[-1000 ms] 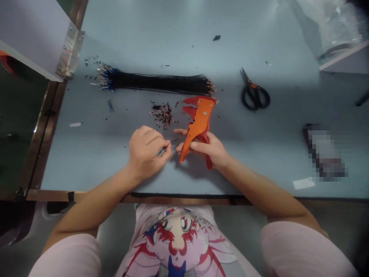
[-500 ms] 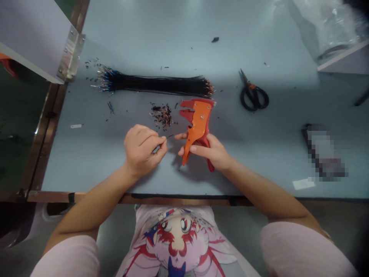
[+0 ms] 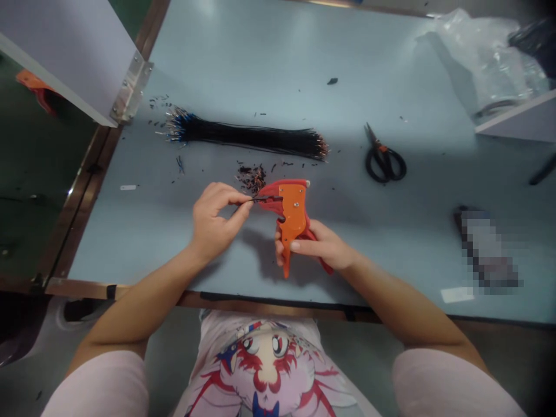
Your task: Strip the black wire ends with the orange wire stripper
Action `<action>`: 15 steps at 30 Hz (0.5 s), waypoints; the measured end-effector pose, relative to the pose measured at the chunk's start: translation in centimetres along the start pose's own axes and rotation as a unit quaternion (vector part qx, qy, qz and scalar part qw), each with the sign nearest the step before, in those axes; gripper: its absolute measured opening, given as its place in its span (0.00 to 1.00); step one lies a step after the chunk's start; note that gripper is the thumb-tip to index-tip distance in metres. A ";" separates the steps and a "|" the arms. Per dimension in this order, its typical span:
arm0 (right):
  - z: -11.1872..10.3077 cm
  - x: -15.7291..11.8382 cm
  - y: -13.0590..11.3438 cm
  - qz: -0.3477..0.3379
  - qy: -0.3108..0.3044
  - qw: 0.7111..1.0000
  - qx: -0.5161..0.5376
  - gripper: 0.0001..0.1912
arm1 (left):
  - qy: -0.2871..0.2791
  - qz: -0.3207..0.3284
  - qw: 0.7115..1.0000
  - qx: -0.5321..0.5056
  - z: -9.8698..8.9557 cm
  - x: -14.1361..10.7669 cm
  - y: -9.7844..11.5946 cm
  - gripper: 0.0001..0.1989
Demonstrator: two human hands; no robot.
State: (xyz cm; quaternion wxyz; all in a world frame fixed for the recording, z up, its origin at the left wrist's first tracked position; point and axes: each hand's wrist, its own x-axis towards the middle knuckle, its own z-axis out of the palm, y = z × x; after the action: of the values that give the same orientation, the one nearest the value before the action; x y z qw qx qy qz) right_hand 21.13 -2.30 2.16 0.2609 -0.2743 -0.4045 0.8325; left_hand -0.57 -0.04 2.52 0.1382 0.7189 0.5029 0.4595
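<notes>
My left hand (image 3: pixel 218 217) pinches a thin black wire (image 3: pixel 259 199), whose end reaches between the red jaws of an orange and red wire stripper (image 3: pixel 294 208). The stripper's handles are in my right hand (image 3: pixel 324 246), its jaws facing left. Just above the jaws lies a small pile of black and copper-coloured scraps (image 3: pixel 252 178). Farther up, a long bundle of black wires (image 3: pixel 252 136) stretches across the table, with blue and metal ends at the left and copper ends at the right.
Black-handled scissors (image 3: pixel 384 159) lie right of the bundle. At the right are a blurred dark object (image 3: pixel 486 246) and a white label (image 3: pixel 457 295). Clear plastic bags (image 3: pixel 495 52) sit at the back right. A panel (image 3: pixel 65 52) stands at the left.
The stripper's jaws have come down and left to meet the wire in my left hand. The camera view has shifted slightly, so the table appears lower and tilted.
</notes>
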 end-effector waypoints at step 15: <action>-0.1 -0.2 -0.1 0.007 0.011 0.999 -0.048 0.12 | 0.003 -0.004 1.000 -0.009 -0.1 -0.1 0.4 0.03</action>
State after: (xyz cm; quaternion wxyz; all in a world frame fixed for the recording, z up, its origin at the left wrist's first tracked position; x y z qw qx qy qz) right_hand 21.39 -2.30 2.23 0.2462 -0.2980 -0.4390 0.8111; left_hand -0.43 -0.35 2.78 0.1452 0.7145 0.5019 0.4653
